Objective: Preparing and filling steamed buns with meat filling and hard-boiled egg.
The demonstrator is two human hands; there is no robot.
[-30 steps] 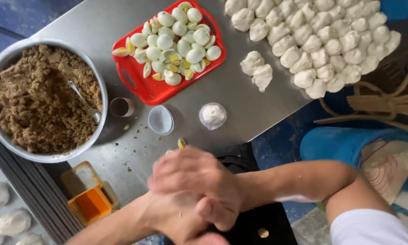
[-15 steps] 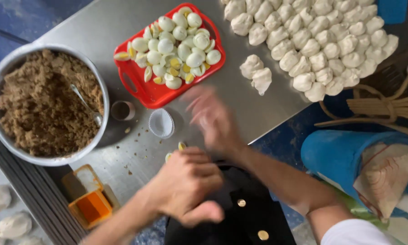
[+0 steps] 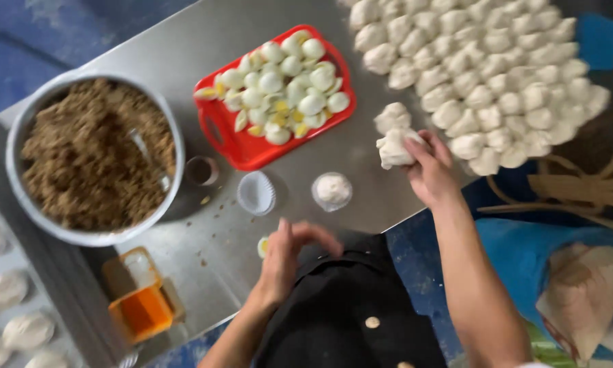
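My right hand point(image 3: 429, 170) reaches to the right of the steel table point(image 3: 184, 41) and grips a white dough ball point(image 3: 395, 146) beside another loose dough ball point(image 3: 391, 116). My left hand point(image 3: 286, 255) hovers near the table's front edge with fingers curled over a boiled egg piece point(image 3: 263, 247); I cannot tell if it grips it. A red tray point(image 3: 248, 153) holds several peeled egg pieces point(image 3: 286, 88). A large metal bowl point(image 3: 88, 235) at left holds brown minced filling point(image 3: 88, 153) with a spoon in it.
Many dough balls point(image 3: 497, 75) cover the table's far right. A paper cup liner point(image 3: 255, 193), a small cup of flour point(image 3: 332, 189) and a small dark cup point(image 3: 201, 170) stand mid-table. An orange container point(image 3: 139, 310) sits at the front left; shaped buns point(image 3: 20, 327) lie on a rack below.
My hands were clasped together near the front edge. They came apart, and my right hand moved up and right onto a dough ball while my left stayed low.
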